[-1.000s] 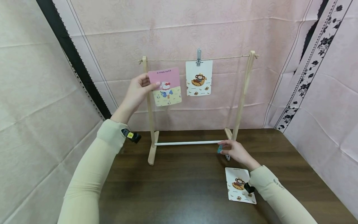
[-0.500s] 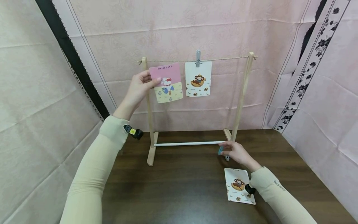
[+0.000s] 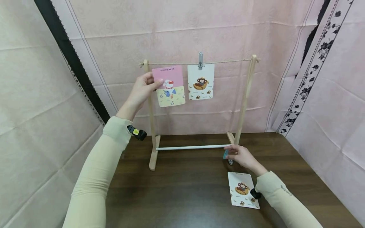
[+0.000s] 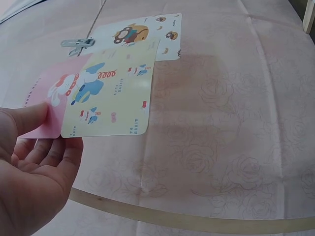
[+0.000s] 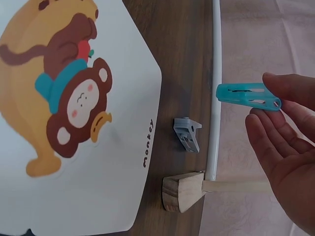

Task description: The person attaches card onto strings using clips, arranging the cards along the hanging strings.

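My left hand (image 3: 144, 86) pinches the left edge of a pink and yellow rabbit card (image 3: 170, 95), thumb in front and fingers behind. The card is held just below the string (image 3: 176, 64) of a wooden rack, close to its left post. Beside it a monkey card (image 3: 201, 90) hangs from the string by a grey clothespin (image 3: 201, 60). Down at the rack's right foot, my right hand (image 3: 242, 156) holds a turquoise clothespin (image 5: 248, 95) between thumb and fingers. A second monkey card (image 3: 242, 190) lies on the table, partly covered by the right wrist camera.
A grey clothespin (image 5: 187, 133) lies on the table next to the rack's right foot (image 5: 183, 191). The white crossbar (image 3: 194, 147) runs low between the rack's feet. Pale cloth (image 3: 222, 38) hangs behind and on both sides of the dark wooden table (image 3: 171, 193).
The left hand has raised the rabbit card slightly toward the string and straightened it a little. The right hand keeps the turquoise clothespin near the same spot. The head view has shifted slightly.
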Tool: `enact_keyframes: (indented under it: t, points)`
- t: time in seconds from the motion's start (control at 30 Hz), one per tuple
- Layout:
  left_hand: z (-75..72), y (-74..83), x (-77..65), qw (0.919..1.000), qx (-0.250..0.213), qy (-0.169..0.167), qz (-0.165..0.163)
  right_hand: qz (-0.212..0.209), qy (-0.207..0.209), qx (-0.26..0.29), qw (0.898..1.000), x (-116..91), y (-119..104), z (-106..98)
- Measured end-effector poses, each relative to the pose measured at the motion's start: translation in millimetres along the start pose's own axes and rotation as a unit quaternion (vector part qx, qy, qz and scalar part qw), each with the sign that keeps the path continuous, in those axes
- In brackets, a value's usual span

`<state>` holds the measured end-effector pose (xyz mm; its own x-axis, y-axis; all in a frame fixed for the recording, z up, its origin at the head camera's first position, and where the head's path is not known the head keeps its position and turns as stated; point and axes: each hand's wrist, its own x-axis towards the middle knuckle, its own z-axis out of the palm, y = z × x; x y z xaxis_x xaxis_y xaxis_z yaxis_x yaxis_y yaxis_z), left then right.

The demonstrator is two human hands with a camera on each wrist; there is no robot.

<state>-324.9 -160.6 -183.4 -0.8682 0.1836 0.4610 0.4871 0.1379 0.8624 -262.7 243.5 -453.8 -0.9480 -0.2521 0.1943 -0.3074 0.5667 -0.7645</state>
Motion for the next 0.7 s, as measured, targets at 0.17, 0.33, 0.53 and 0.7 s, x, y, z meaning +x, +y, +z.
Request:
enact_keyframes:
  t: [0.17, 0.33, 0.53, 0.7]
  points:
    - [1.8, -2.0, 3.7, 0.9999, 0.012, 0.006, -0.011, 0.006, 0.000, -0.007, 1.000, -1.6, 1.4, 0.1]
    - [2.9, -2.3, 6.4, 0.9993, 0.009, 0.033, -0.016, 0.006, -0.004, -0.007, 1.000, -2.8, 1.0, -2.1]
    - [3.5, -3.1, 8.4, 0.9979, 0.015, 0.058, -0.024, 0.012, -0.006, -0.011, 1.000, -2.8, 1.2, -3.0]
    - [2.1, -4.3, 10.7, 0.9970, 0.016, 0.070, -0.030, 0.013, -0.010, -0.021, 1.000, -1.6, 2.4, -1.6]
